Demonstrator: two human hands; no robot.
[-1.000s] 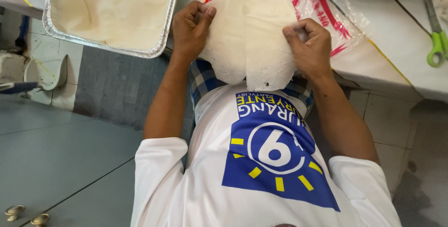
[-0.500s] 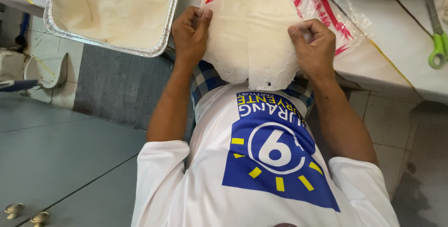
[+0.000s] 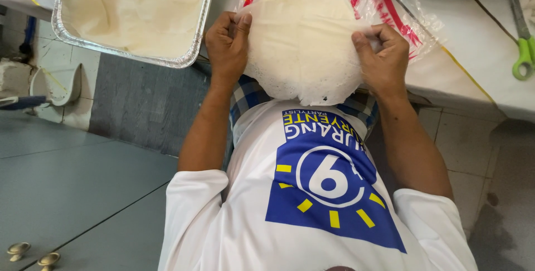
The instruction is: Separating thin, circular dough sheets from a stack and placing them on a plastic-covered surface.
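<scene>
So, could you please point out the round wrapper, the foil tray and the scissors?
wrapper (image 3: 304,42), head view, middle of the sheet
foil tray (image 3: 131,53), head view, near rim
scissors (image 3: 524,59), head view, green handle

Cream-white round wrapper (image 3: 304,37), red-striped clear bag (image 3: 390,9), green-handled scissors (image 3: 523,53), silver tray (image 3: 195,53)

A foil tray (image 3: 195,53) and green-handled scissors (image 3: 523,53) lie nearby.

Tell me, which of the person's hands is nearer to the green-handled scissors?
The right hand. It grips the right edge of the thin round wrapper, on the side toward the scissors at the counter's far right. The left hand holds the wrapper's opposite edge, beside the foil tray.
</scene>
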